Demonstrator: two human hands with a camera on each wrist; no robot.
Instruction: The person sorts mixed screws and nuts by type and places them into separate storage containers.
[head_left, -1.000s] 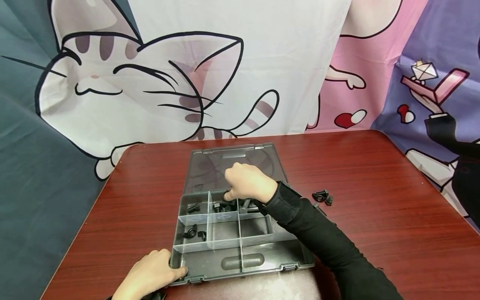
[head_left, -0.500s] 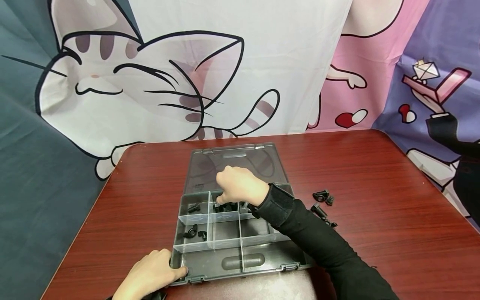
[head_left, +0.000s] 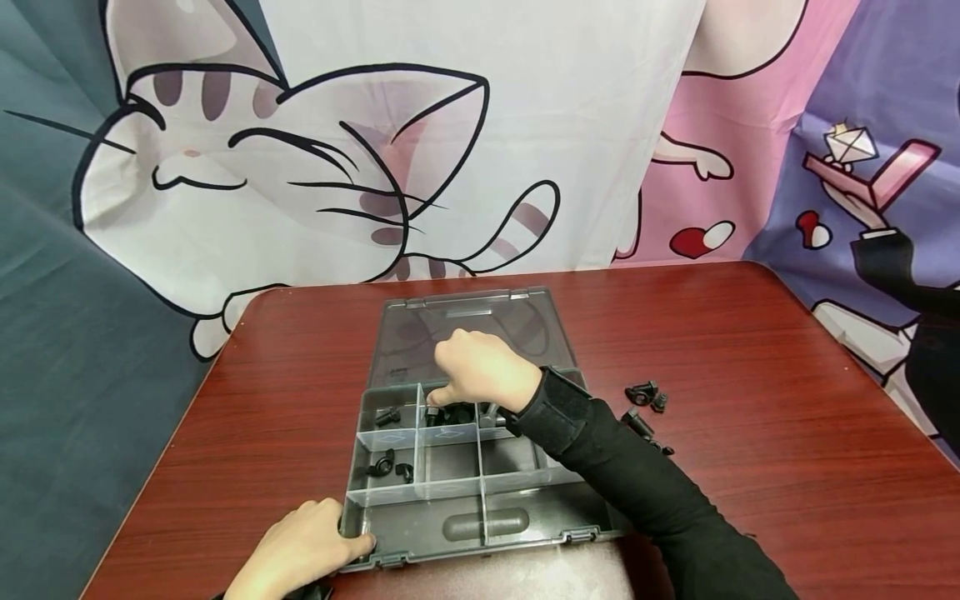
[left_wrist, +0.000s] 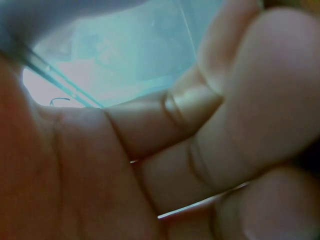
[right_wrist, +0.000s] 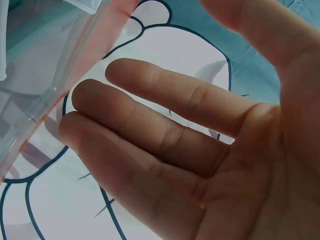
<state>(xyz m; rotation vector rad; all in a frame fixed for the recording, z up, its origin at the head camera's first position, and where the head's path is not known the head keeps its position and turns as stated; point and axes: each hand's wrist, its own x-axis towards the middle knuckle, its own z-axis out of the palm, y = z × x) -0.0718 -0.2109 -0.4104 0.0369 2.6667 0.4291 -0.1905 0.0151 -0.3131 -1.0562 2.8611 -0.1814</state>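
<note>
A grey translucent compartment box (head_left: 405,521) lies on the table with its lid (head_left: 408,333) folded back. At the near left corner, my left hand (head_left: 300,537) grips the box, thumb over the rim and the other fingers outside; the left wrist view shows these fingers curled. Over the back middle compartment is my right hand (head_left: 483,369), its fingers loosely extended with nothing between them in the right wrist view. Below it, black fasteners (head_left: 456,414) lie in that compartment. Two left compartments hold small black pieces, among them a bolt (head_left: 387,417) and a ring-shaped part (head_left: 382,463).
To the right of the box, small black parts (head_left: 643,393) and a dark bolt (head_left: 637,423) lie loose on the reddish-brown table (head_left: 750,400), partly behind the right sleeve (head_left: 637,483). A printed cloth (head_left: 525,125) hangs behind the table.
My right hand has shifted slightly left across the back compartments, then stays almost still. More of the loose parts beside the right sleeve now show. The left hand and box stay in place.
</note>
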